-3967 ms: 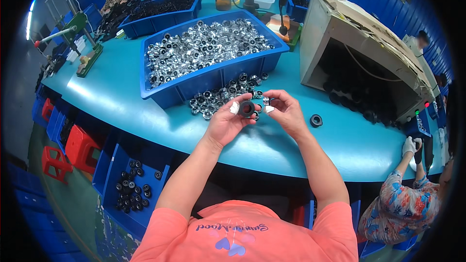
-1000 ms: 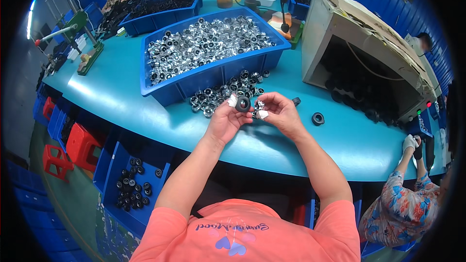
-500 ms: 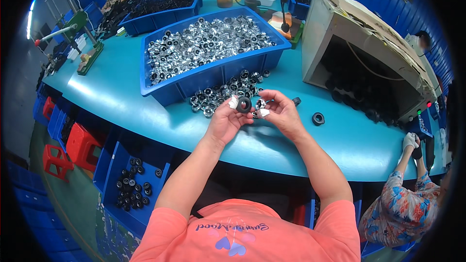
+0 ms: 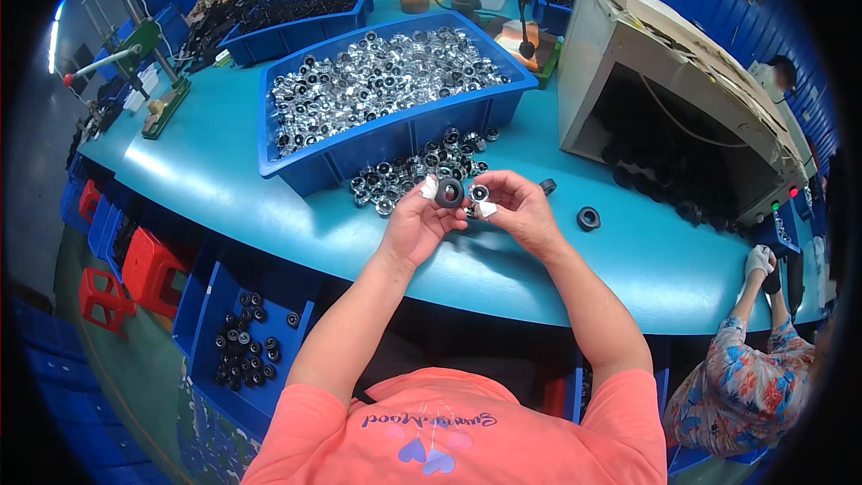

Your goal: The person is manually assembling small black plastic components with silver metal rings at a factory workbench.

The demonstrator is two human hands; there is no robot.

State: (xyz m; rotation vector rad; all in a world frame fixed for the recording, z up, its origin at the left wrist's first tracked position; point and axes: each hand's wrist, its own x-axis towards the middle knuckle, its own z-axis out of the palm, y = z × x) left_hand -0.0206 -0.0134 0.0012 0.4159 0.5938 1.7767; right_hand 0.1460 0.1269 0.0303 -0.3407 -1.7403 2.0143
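Over the near side of the table, my left hand (image 4: 415, 226) is closed on a black rubber ring (image 4: 450, 193), its hole turned up toward me. Right beside it, my right hand (image 4: 525, 214) pinches a small shiny chrome wheel hub (image 4: 479, 193) with a dark centre. White tape wraps a finger on each hand. The ring and the hub are close together; whether they touch I cannot tell. Behind my hands a loose pile of chrome hubs (image 4: 431, 162) lies on the table. Two more black rings lie to the right, one ring (image 4: 588, 219) in the open and another (image 4: 548, 187) behind my right hand.
A big blue bin (image 4: 337, 164) full of chrome hubs stands behind the pile. To the right is an open-fronted box (image 4: 584, 81) with black rings inside. A lower blue bin (image 4: 205, 341) at left holds finished-looking black wheels. A co-worker's gloved hand (image 4: 760, 260) is at far right.
The chrome hub in my right hand has turned so its dark centre faces up. My left hand has shifted very slightly left with the ring.
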